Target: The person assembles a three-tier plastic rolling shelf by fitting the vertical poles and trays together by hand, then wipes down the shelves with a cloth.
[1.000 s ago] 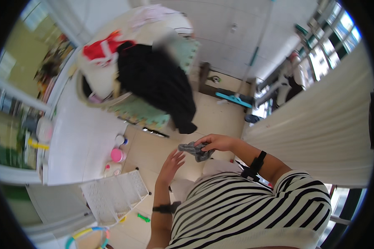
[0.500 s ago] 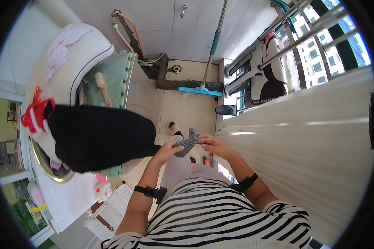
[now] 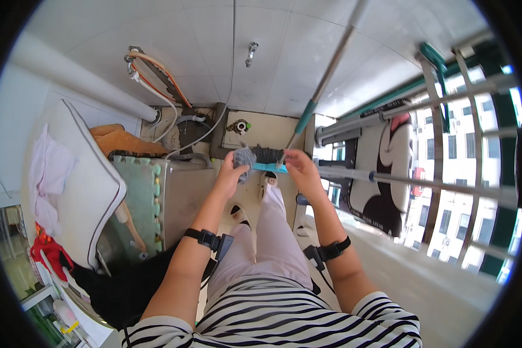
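A grey patterned sock [image 3: 245, 165] hangs bunched up in my left hand [image 3: 231, 173], which is closed around it in front of my body. My right hand [image 3: 303, 172] is raised a little to the right, apart from the sock. Its fingers are bent with a gap to the thumb, and I see nothing between them. Behind that hand, in line of sight, runs the lower pole of a mop [image 3: 325, 81]. Whether the hand touches the pole is hard to make out.
On the left, a green foam mat [image 3: 136, 194] holds a wooden-handled brush [image 3: 132, 229] beside a white padded cushion [image 3: 78, 151]. Black cloth [image 3: 122, 290] drapes at lower left. Metal railings [image 3: 446, 185] and a black-and-white patterned panel [image 3: 377, 174] line the right side.
The sock, stretched between both hands before, is now bunched in my left hand alone. My right hand has let go and moved apart. The view has shifted, and both hands reach further forward.
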Motion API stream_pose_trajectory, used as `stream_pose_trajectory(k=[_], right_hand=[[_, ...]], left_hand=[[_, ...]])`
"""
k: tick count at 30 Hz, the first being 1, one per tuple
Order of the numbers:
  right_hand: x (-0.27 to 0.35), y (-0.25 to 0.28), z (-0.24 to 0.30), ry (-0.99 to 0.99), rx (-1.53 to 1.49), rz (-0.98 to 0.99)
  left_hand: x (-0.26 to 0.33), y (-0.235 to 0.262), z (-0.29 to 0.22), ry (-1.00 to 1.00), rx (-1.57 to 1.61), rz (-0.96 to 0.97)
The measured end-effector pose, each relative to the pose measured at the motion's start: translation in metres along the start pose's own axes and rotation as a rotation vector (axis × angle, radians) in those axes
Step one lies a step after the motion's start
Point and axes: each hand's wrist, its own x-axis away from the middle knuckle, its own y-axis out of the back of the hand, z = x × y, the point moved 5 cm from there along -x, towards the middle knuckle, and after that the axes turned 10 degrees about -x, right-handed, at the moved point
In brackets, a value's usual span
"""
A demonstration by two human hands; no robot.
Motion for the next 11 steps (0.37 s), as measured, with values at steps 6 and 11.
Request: stream_pose_trajectory(k=[6,11], right_hand=[[-0.185,-0.007,0.053,0.268,0.095,-0.015],[-0.306,-0.041,0.073,0.622,0.393,-0.041]], left_hand=[[-0.129,-0.005,-0.011,-0.014,0.181,-0.21],[-0.234,0.015,-0.001,-0.062,0.095,-0.149]])
